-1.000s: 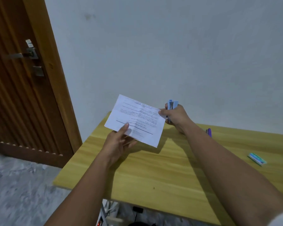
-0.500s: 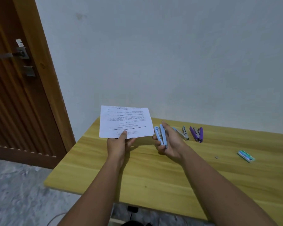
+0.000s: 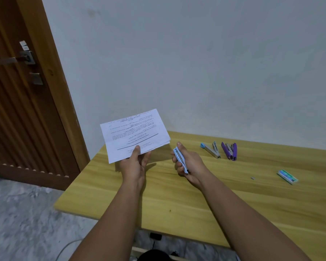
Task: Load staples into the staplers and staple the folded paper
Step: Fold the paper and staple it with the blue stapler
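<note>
A light wooden table (image 3: pixel 205 200) stands against the wall. Above its far left corner, the left hand (image 3: pixel 135 164) pinches a folded white printed paper (image 3: pixel 134 134) by its near edge. Beside it, the right hand (image 3: pixel 189 162) grips a pale blue stapler (image 3: pixel 180 160).

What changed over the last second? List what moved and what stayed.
The right hand drew the light blue stapler off the folded paper's right edge and lowered it toward the table; they are now apart. The left hand tilted the paper but kept its grip. The two staplers and the staple box look unmoved.
</note>
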A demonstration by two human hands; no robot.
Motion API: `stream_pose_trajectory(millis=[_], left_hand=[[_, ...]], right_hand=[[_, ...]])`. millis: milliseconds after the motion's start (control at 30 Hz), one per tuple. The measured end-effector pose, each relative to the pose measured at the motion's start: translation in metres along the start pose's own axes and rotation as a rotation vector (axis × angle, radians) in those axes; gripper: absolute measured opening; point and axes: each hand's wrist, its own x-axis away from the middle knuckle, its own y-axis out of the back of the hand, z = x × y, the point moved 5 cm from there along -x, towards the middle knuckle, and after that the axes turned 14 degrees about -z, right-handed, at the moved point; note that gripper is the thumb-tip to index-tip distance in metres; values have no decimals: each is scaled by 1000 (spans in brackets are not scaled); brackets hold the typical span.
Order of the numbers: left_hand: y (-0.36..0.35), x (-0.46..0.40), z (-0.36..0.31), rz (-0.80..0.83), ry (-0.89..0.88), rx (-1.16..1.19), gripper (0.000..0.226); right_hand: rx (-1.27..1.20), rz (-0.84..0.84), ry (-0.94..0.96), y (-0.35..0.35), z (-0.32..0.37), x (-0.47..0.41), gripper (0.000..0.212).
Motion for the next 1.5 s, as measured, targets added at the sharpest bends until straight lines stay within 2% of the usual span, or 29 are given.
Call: stream_pose_trajectory(millis=[100,167,300,400,467,533,700,967,1500], left_hand=[[1,-1,1,-2,6,3,41],[2,-2,2,-14,15,-13,35],[3,-5,5,-30,-30,-118,21],[2,-6,6,-31,-67,-190,26],[1,-4,6,-10,-105,-232,30],[-2,-1,5,30,-138,-269,26],[-5,7,5,116,-175,-327,31],[-9,16,5,188,-195,-415,27],[-11,15,7,210,-162,-449,28]], right_hand=[[142,-197,132,9,5,-9,52],[209,-241,181,10,8,-11,50],[268,-158,202,4,17,-6,49],[346,-101,199,-1,18,0,53],[273,-52,102,-6,15,5,57],[173,15,38,-12,13,9,49],[116,147,107,-25,9,16,36],[-49,68,58,-28,6,6,52],[-78,-73,75,-27,2,-5,27]])
